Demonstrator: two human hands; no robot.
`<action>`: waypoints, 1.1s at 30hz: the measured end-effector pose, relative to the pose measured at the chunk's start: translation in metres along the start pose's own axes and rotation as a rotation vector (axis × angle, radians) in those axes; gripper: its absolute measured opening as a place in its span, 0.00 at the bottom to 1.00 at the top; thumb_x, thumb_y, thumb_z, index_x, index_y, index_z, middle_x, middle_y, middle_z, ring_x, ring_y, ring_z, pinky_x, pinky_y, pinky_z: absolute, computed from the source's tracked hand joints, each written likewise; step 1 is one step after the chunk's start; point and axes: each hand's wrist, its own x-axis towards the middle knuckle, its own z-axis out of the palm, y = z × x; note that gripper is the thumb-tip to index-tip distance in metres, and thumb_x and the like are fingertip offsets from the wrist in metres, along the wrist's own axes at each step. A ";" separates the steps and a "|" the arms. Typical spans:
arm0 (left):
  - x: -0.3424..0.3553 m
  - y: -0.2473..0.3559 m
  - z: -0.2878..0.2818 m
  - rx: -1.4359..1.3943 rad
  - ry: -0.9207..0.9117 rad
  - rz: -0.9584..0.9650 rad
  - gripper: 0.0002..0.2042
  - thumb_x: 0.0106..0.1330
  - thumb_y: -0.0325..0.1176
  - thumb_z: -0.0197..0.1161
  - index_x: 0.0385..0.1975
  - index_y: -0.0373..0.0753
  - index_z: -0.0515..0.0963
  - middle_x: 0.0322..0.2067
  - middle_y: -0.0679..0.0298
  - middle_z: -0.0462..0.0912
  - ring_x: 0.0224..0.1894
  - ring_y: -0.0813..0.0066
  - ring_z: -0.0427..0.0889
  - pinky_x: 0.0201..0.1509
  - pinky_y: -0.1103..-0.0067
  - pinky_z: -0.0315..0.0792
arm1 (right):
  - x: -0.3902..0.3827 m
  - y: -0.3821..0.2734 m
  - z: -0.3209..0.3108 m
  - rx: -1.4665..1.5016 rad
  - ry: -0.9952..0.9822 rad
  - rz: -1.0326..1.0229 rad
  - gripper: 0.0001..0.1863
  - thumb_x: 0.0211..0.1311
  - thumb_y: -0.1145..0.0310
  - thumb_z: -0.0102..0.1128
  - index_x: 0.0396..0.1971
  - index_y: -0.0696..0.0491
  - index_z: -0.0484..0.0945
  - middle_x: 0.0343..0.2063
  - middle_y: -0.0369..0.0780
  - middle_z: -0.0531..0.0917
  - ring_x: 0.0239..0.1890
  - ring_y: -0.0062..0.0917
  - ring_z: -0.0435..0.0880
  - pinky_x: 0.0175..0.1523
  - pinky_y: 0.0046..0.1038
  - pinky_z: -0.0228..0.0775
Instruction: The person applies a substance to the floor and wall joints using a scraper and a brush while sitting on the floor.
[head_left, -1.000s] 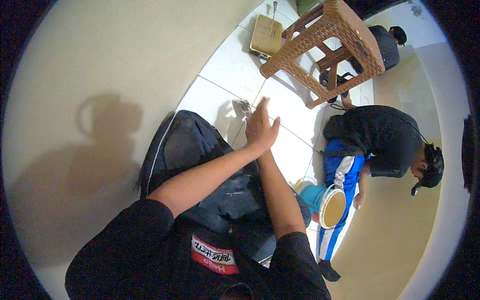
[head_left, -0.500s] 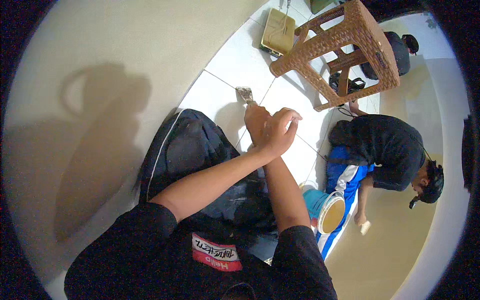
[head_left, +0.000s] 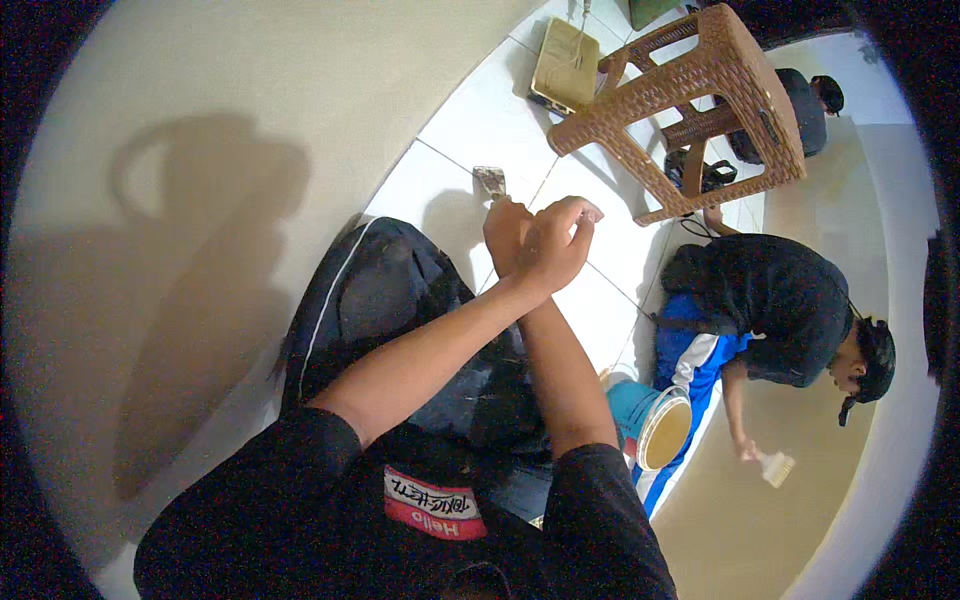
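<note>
The bare right hand (head_left: 506, 228) clasps a grimy, flat-bladed metal scraper (head_left: 490, 182), which could skew if the bare left hand (head_left: 556, 248), crossed over, its grip unclear, bumps it

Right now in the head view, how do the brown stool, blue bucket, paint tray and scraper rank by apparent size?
1. Brown stool
2. Blue bucket and paint tray: too alike to rank, with the bucket apparently nearer
3. Scraper: only its blade end shows beyond the right hand
</note>
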 end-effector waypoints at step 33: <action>0.013 0.010 -0.016 0.035 -0.086 -0.027 0.07 0.65 0.27 0.52 0.33 0.33 0.77 0.28 0.52 0.83 0.32 0.58 0.84 0.37 0.70 0.76 | 0.007 -0.007 0.000 -0.153 0.045 -0.061 0.03 0.49 0.73 0.59 0.22 0.55 0.79 0.21 0.44 0.82 0.23 0.33 0.84 0.26 0.32 0.74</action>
